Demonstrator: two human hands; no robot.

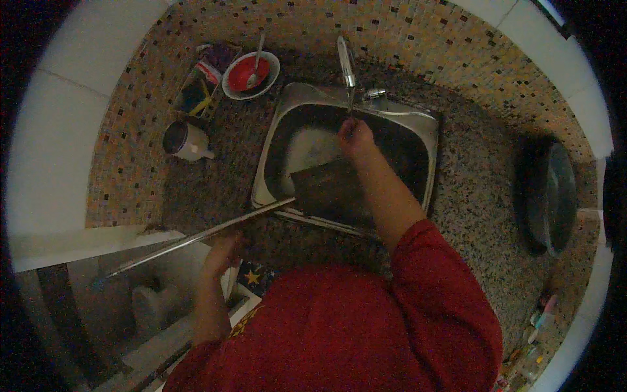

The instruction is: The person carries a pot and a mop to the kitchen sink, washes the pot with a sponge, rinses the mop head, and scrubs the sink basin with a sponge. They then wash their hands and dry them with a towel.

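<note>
My right hand (356, 136) is under the spout of the chrome faucet (347, 63), its fingers curled in a thin stream of water; whether anything is in them is unclear. Below it, a dark flat rectangular pan, possibly a dustpan (328, 188), lies over the steel sink (433, 161), partly behind my right forearm. Its long metal handle (196, 236) slants out to the lower left and ends in a blue tip. My left hand (226, 252) is blurred and dim just below this handle, by the counter's front edge; its grip does not show.
Left of the sink stand a white bowl (275, 66) with a red inside and a spoon, and a white mug (196, 142). Sponges or cloths (198, 93) lie behind the mug. A dark round pan (558, 196) leans at the far right. Small items (539, 323) line the right edge.
</note>
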